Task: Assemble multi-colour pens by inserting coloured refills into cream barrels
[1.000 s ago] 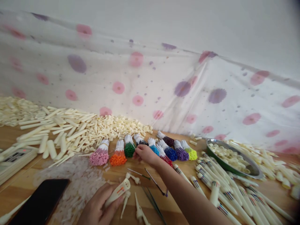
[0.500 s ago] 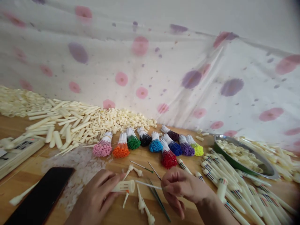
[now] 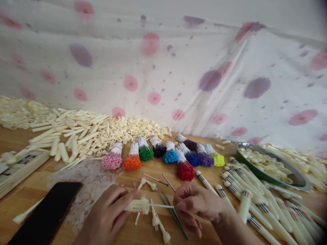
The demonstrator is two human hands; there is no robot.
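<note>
Both hands closed: your left hand gripped pen barrel level, mouth rightward; right hand pinched refill, so tip met mouth.

The hands, left and right, join refill to pen barrel.

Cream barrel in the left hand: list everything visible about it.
The cream barrel looks like plastic: a short tube with a flared open end facing right. It lies roughly level, low over the wooden table, pinched by the left hand at its left end. A thin white refill, held by the right hand, meets its open end.
</note>
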